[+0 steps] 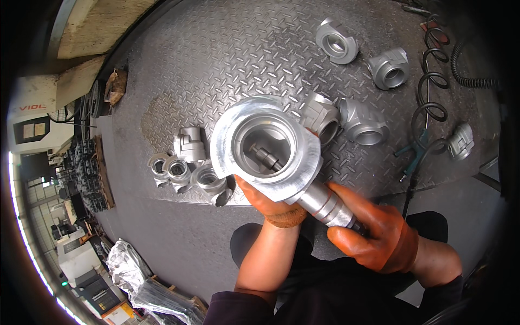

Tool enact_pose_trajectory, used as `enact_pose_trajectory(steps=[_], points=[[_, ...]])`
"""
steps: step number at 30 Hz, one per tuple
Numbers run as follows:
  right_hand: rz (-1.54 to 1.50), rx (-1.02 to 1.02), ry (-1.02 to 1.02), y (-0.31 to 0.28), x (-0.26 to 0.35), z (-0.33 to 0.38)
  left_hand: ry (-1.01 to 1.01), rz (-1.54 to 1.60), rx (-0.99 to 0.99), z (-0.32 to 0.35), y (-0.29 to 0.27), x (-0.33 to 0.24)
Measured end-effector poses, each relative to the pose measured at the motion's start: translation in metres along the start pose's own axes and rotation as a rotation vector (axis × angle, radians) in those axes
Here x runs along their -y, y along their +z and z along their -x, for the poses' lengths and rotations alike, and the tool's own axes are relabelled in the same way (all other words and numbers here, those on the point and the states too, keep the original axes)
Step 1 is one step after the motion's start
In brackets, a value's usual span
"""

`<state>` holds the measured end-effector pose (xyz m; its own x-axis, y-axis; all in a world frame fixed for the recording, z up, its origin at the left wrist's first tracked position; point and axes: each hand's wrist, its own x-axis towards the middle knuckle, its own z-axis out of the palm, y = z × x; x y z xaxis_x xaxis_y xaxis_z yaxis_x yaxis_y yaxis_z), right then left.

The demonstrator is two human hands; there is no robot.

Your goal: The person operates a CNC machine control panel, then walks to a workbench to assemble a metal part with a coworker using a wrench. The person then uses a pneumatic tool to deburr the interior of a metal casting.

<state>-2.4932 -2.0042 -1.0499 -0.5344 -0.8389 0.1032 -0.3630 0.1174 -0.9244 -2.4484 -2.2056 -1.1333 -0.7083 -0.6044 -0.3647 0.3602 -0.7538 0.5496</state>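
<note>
My left hand (271, 205), in an orange rubber glove, is closed round the underside of a silvery metal casting (223, 142). The casting has a wide flange and a round bore facing up. Most of the left fingers are hidden beneath it. My right hand (379, 233), gloved the same way, grips an air die grinder (328, 207) with a knurled collar. From the lower right the grinder slants up to the casting, and its spindle end shows inside the bore. Whether the tip touches the inner wall I cannot tell.
Similar castings (210, 179) stand at left on the tread plate (238, 59). More castings (364, 123) lie at right, one (460, 142) near the far right. A coiled black hose (436, 111) and a teal blow gun (416, 154) are at right. Machines (89, 265) stand far left.
</note>
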Motion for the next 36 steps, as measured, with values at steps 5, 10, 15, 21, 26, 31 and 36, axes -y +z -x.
enact_pose_trajectory(steps=[5, 10, 15, 21, 26, 31, 36], points=[[-0.062, 0.014, 0.059, -0.002, 0.001, -0.001, 0.04, -0.131, -0.037, -0.002, -0.003, -0.001], [-0.023, -0.01, 0.02, -0.002, 0.0, -0.002, 0.03, -0.106, -0.03, -0.003, 0.0, 0.0], [0.123, -0.064, -0.12, 0.001, -0.007, 0.0, 0.011, -0.091, -0.037, -0.004, 0.004, -0.001], [0.142, -0.047, -0.15, -0.001, -0.008, 0.0, 0.014, -0.064, -0.016, -0.005, 0.005, -0.003], [-0.029, 0.036, -0.012, -0.009, -0.001, 0.001, 0.028, -0.048, 0.007, -0.005, 0.007, -0.006], [-0.055, 0.033, -0.001, -0.012, 0.001, 0.0, 0.034, -0.033, 0.051, -0.005, 0.009, -0.007], [-0.135, 0.043, 0.106, -0.014, 0.005, 0.0, 0.037, -0.01, 0.16, -0.002, 0.021, -0.004]])
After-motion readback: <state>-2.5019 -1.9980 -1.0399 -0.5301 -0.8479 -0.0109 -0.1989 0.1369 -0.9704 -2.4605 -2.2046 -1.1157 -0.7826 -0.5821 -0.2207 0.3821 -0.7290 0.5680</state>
